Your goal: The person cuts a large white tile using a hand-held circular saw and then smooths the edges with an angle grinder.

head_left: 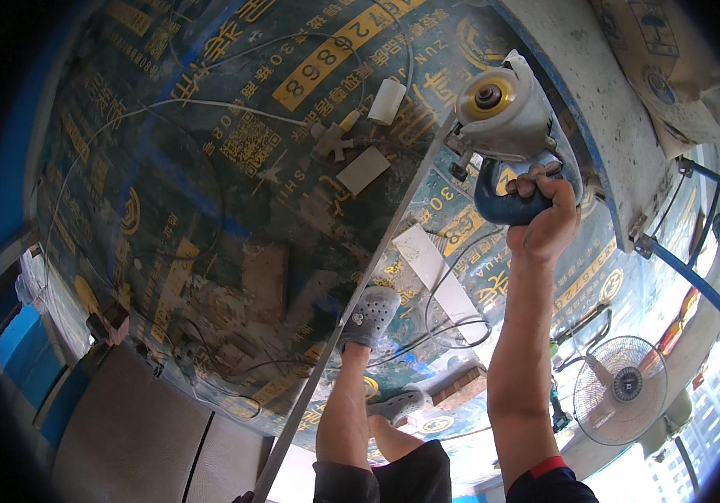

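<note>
My right hand [542, 197] is closed round the blue handle [494, 194] of a grey handheld circular cutter [517, 117] with a yellow disc at its centre. The cutter is at upper right, beside the far end of a long, thin, pale strip [372, 264] that runs diagonally down to the lower edge; whether they touch is unclear. My left hand is not in view. A grey workbench or board with a blue metal edge [586, 101] lies right of the cutter.
Printed floor sheeting holds cables, pale offcuts [362, 170], a white plank [435, 277] and a brick-coloured block [452, 386]. My feet in grey clogs [372, 310] stand below. A fan [626, 386], blue frame [695, 281] and cardboard [653, 59] are at right, dark panels [142, 427] at lower left.
</note>
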A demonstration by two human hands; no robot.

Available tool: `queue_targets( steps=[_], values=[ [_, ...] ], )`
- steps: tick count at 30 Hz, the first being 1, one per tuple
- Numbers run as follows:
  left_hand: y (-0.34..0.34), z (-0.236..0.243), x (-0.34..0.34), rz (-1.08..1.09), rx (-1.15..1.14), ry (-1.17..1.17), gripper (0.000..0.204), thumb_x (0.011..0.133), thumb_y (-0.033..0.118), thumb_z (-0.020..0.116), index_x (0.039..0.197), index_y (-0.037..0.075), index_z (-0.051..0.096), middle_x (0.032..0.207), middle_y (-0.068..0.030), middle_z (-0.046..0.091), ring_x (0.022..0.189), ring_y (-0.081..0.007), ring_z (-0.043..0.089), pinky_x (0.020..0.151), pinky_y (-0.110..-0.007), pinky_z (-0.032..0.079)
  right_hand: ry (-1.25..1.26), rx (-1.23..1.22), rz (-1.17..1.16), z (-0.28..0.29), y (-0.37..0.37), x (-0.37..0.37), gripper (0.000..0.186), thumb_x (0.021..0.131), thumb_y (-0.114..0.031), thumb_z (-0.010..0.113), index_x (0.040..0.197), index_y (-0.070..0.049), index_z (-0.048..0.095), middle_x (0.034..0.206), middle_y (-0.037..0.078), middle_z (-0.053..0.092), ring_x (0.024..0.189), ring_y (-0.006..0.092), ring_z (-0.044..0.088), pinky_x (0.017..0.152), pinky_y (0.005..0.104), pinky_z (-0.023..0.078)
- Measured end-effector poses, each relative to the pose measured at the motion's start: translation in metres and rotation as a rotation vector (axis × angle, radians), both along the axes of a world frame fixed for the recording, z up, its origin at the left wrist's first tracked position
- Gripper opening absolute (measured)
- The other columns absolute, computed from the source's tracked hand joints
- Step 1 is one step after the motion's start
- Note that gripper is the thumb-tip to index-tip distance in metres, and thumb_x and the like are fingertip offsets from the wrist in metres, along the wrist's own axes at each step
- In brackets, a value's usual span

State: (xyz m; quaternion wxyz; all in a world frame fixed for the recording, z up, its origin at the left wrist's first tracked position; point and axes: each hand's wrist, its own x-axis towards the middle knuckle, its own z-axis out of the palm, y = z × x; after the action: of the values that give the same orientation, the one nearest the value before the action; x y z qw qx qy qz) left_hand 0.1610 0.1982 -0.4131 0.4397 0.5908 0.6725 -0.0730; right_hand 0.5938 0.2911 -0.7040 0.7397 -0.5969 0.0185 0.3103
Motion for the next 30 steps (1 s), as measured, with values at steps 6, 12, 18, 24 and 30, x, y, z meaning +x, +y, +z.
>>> queue_targets(
  steps=[6,12,18,24,30],
  values=[
    [-0.0026,0.0004,-0.0007,-0.022,0.028,-0.013,0.023,0.079,0.002,0.068,0.099,-0.009,0.065,0.088,-0.0194,0.068,0.078,-0.028,0.069,0.064,-0.033,0.054,0.001,-0.005,-0.002,0.0001,-0.0017,-0.0006,0.013,0.076,-0.002,0.047,0.085,0.005,0.054,0.079,0.012,0.055,0.064,0.0193,0.049,0.064,0.0361,0.048],
    [-0.0028,-0.0003,0.0013,-0.029,0.029,-0.019,0.023,0.08,0.002,0.067,0.1,-0.009,0.065,0.088,-0.0199,0.068,0.079,-0.0283,0.069,0.065,-0.034,0.054,-0.005,-0.024,-0.002,0.0024,-0.0017,-0.0015,0.012,0.076,-0.002,0.047,0.085,0.003,0.053,0.079,0.012,0.055,0.064,0.0192,0.049,0.064,0.0358,0.048],
    [-0.0041,0.0009,0.003,-0.023,0.037,-0.009,0.023,0.08,0.002,0.067,0.1,-0.009,0.065,0.088,-0.0203,0.068,0.079,-0.0291,0.068,0.065,-0.034,0.054,-0.002,-0.023,0.006,0.0032,-0.0025,-0.0023,0.01,0.076,-0.002,0.047,0.084,0.001,0.052,0.079,0.011,0.054,0.065,0.0193,0.049,0.064,0.0351,0.047],
    [-0.0031,0.0014,0.0041,-0.104,0.048,0.006,0.025,0.081,0.004,0.068,0.101,-0.009,0.064,0.09,-0.0209,0.068,0.08,-0.0315,0.068,0.066,-0.034,0.054,-0.006,-0.013,0.024,0.0012,-0.004,-0.0013,0.009,0.076,-0.003,0.047,0.083,0.001,0.052,0.078,0.011,0.054,0.064,0.0191,0.049,0.064,0.0344,0.047],
    [-0.0035,0.0035,0.0031,-0.143,0.043,0.04,0.025,0.081,0.005,0.069,0.102,-0.008,0.064,0.09,-0.021,0.068,0.08,-0.0313,0.068,0.067,-0.034,0.055,0.004,-0.032,0.012,0.0027,-0.0034,-0.0026,0.01,0.076,-0.003,0.048,0.083,0.002,0.053,0.077,0.011,0.054,0.064,0.0191,0.049,0.064,0.0339,0.047]
  ],
)
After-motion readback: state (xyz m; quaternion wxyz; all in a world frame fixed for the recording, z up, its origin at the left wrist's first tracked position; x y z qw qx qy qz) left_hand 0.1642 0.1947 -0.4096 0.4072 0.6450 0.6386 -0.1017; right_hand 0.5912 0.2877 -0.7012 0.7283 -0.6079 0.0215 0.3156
